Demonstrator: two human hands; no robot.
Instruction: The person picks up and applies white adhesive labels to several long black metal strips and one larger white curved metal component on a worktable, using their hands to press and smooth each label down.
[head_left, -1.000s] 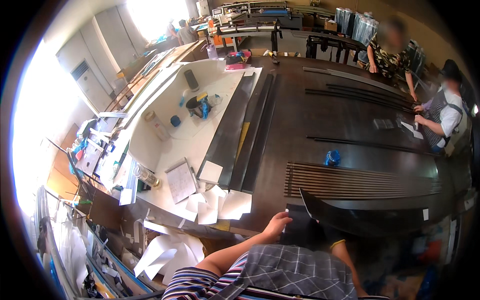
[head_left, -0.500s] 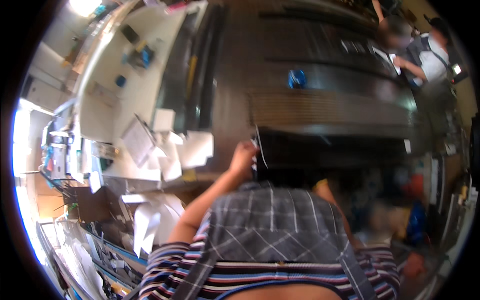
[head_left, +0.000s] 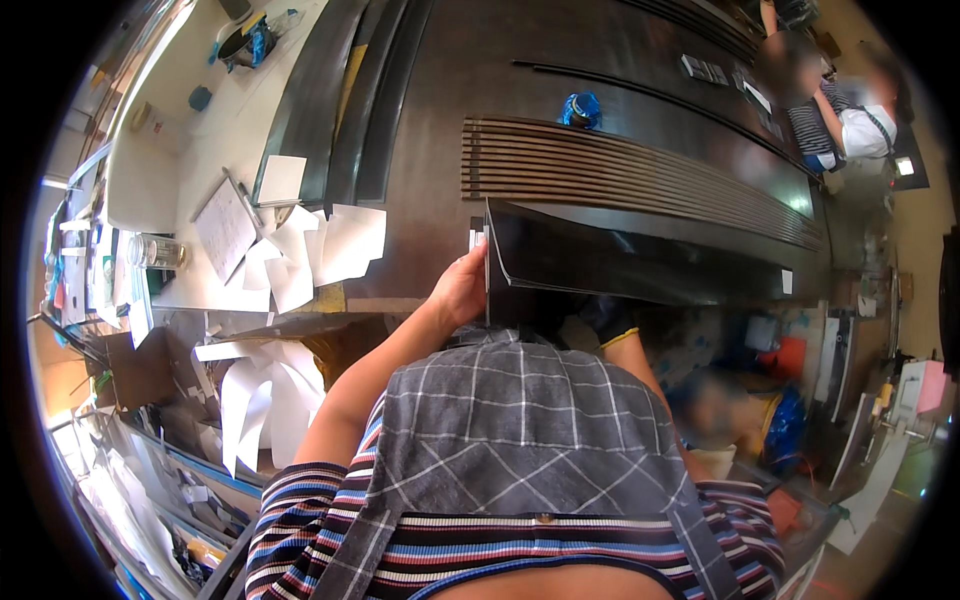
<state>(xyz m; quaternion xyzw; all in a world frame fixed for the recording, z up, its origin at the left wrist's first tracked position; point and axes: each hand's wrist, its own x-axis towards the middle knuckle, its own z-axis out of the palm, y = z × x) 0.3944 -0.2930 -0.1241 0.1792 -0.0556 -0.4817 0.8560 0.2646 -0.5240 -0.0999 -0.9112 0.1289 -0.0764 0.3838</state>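
A long black glossy panel stretches from in front of me to the right, at the near edge of the dark work table. My left hand is closed on its left end, thumb up along the edge, beside a small white piece. The fingers behind that end are hidden. My right hand wears a dark glove with a yellow cuff. It is under the near side of the panel, in shadow, and its fingers do not show. A white label sits near the panel's right end.
Several thin brown strips lie in a row behind the panel, with a blue-wrapped container beyond. White paper sheets and a clear jar are at left. Two people stand far right; another person is low at right.
The scene has shifted left and up in the picture, and the blur has cleared. My left hand has moved from a pinch at the panel's end to a fuller hold. The right glove now shows.
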